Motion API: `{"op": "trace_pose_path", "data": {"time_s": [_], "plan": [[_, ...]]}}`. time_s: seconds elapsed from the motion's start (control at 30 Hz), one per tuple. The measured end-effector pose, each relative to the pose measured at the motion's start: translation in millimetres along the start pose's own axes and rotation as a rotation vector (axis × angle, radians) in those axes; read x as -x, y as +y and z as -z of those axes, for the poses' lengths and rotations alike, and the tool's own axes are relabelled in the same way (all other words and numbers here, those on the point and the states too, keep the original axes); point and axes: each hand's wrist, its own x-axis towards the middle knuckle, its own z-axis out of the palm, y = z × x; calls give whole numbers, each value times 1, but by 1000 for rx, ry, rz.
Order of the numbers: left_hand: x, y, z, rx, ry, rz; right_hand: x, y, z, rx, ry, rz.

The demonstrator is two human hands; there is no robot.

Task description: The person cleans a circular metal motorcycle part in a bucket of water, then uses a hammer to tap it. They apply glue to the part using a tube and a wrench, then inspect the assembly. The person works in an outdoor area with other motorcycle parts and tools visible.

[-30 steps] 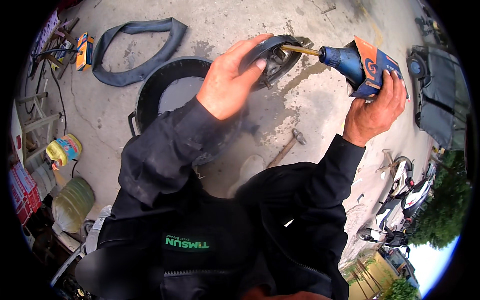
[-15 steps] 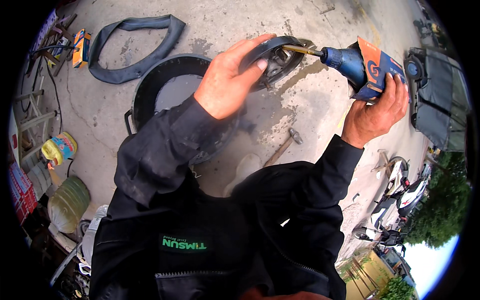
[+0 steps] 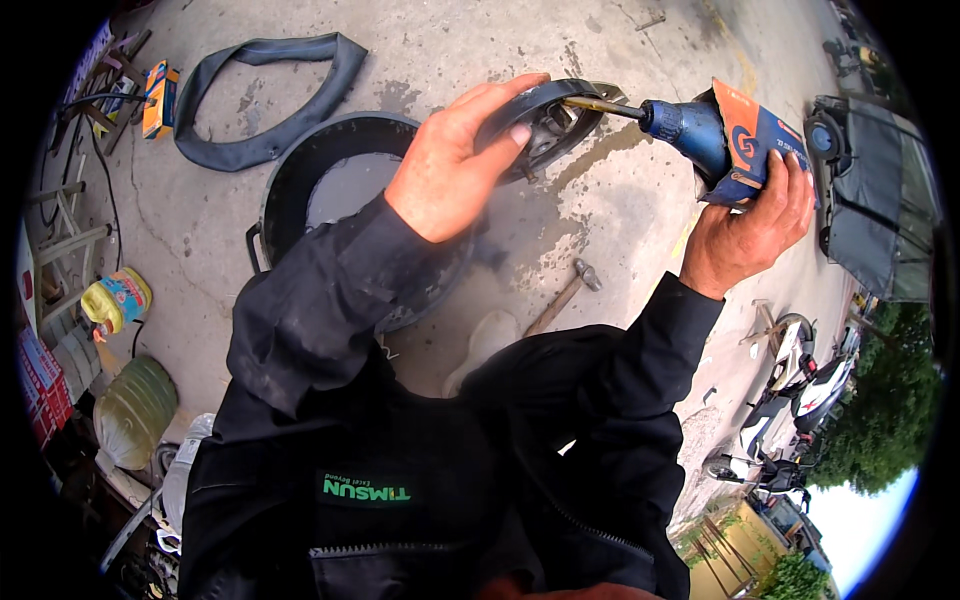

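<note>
My left hand (image 3: 445, 165) is closed around a round black part (image 3: 550, 140) with metal fittings inside, tilted up above a black tub (image 3: 285, 215) of grey liquid. On the right, my right hand (image 3: 745, 225) grips a blue bottle (image 3: 685, 130) with a torn orange-and-blue cardboard sleeve (image 3: 745, 130) around it. The bottle lies nearly horizontal, its long narrow spout (image 3: 610, 106) reaching into the round part at the upper rim. Whether anything flows from the spout I cannot tell.
An inner tube (image 3: 345, 65), hammer (image 3: 560, 300) and orange box (image 3: 160, 100) lie on concrete. At left are a ladder (image 3: 70, 240), yellow jug (image 3: 115, 300) and large plastic container (image 3: 140, 410). Motorbikes (image 3: 790, 400) and a dark covered vehicle (image 3: 870, 200) stand at right.
Both hands, with the round part and bottle, sit slightly lower and further left in the picture; the background has shifted a little left as well. The grips look the same.
</note>
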Motion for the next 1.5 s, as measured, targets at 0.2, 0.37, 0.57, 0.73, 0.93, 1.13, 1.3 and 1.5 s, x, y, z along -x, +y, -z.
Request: {"op": "trace_pose_path", "data": {"time_s": [0.2,0.37,0.57,0.73,0.93,1.13,1.3,1.5], "plan": [[1,0,0,-11,11,-19,1,1,1,9,-1,3],[-1,-1,-1,-13,6,-6,1,2,-1,-11,-5,-1],[-1,1,-1,-11,2,18,3,2,-3,-23,-12,-6],[-2,-3,-2,-16,6,-3,2,0,-4,-37,-20,-4],[-3,-4,-3,16,-5,15,4,2,-6,-41,-36,-16],[-2,-2,0,20,9,14,4,-4,-10,-83,-51,-28],[-3,1,-3,100,11,37,12,1,-13,-84,-89,-65],[-5,1,-5,159,2,73,16,1,-15,-153,-223,-148]]}}
